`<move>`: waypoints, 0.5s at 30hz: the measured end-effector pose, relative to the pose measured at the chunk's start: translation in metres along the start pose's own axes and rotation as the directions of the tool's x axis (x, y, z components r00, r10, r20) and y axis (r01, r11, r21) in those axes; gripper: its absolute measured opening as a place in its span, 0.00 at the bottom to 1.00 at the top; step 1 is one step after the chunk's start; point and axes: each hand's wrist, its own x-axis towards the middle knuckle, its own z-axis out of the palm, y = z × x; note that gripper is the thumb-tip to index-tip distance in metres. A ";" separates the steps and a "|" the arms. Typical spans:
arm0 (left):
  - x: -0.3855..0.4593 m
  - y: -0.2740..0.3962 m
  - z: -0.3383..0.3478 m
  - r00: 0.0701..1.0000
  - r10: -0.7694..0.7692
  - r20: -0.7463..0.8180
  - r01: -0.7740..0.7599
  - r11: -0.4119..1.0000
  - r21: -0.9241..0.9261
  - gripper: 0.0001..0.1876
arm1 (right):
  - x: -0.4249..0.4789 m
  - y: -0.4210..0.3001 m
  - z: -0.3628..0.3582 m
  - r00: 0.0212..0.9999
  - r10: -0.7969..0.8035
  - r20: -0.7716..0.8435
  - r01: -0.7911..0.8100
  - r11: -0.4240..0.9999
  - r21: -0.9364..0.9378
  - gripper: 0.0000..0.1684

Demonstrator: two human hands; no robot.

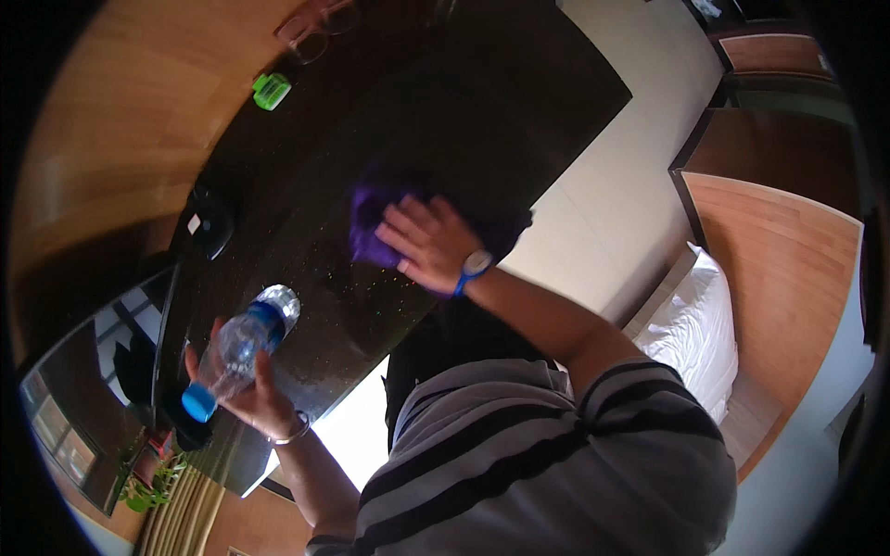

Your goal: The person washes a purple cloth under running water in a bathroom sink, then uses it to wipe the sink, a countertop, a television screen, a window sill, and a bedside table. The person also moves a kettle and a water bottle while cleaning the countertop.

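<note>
My left hand [257, 396] holds a clear plastic bottle [240, 347] with a blue cap and a blue band, tilted over the left part of the dark tabletop [445, 104]. Water seems to be inside, though the amount is hard to tell. Near the table's front edge, my right hand [424, 243] presses flat on a purple cloth [368, 233], which spreads out on both sides of the hand. Small shiny specks, perhaps droplets, dot the surface between the bottle and the cloth.
A green-labelled small container [271, 91] and a pair of glasses [306, 42] lie at the far edge. A black object [211, 229] and a monitor or screen [90, 389] stand at the left, by a green plant [149, 486]. A white pillow [695, 313] rests at the right.
</note>
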 end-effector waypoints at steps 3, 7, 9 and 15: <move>0.019 0.007 0.073 0.993 -0.036 0.114 0.042 0.998 -0.051 0.48 | -0.003 0.122 -0.035 0.954 0.268 -0.138 -0.290 0.939 -0.184 0.47; 0.032 0.026 0.181 0.966 -0.081 0.246 0.097 0.994 -0.054 0.42 | 0.000 0.271 -0.077 0.821 0.482 -0.308 -0.564 0.771 -0.297 0.47; 0.043 0.034 0.238 0.948 -0.080 0.308 0.095 0.995 -0.034 0.37 | 0.002 0.323 -0.095 0.759 0.548 -0.351 -0.646 0.701 -0.302 0.47; 0.076 0.021 0.378 0.929 0.166 0.329 -0.142 0.985 -0.095 0.34 | 0.011 0.366 -0.102 0.719 0.602 -0.346 -0.692 0.661 -0.289 0.48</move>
